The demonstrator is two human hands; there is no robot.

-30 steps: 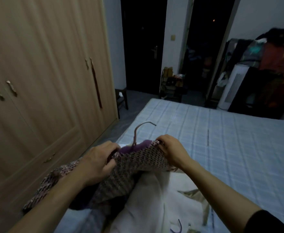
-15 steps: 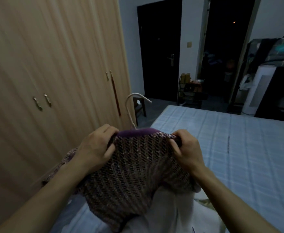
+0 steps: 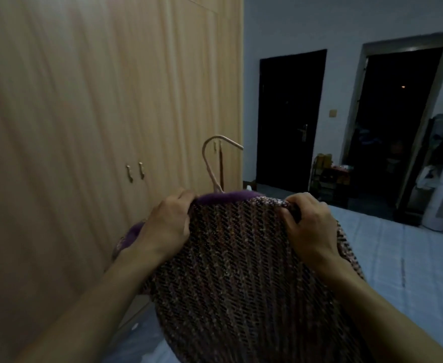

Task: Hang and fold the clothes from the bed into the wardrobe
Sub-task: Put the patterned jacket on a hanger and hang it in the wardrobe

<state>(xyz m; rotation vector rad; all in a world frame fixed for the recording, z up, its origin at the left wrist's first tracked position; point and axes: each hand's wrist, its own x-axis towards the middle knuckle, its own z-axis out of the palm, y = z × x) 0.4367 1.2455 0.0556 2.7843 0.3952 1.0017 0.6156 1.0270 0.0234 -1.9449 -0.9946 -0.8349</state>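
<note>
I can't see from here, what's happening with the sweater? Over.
Both hands, left and right, grip the sweater at the shoulders. Hanger hook up. Wardrobe doors shut.

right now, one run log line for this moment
stage: hanging | left hand: grips knit top | right hand: grips knit top | hanger: hook up | wardrobe: doors shut

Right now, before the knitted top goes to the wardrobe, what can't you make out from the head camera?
- Hanger: only the hook shows; the knitted top covers its shoulders.
- Wardrobe: doors shut, inside hidden.
- Top's lower hem: cut off by the frame's bottom edge.
- Left hand and right hand: fingertips tucked behind the fabric.
</note>
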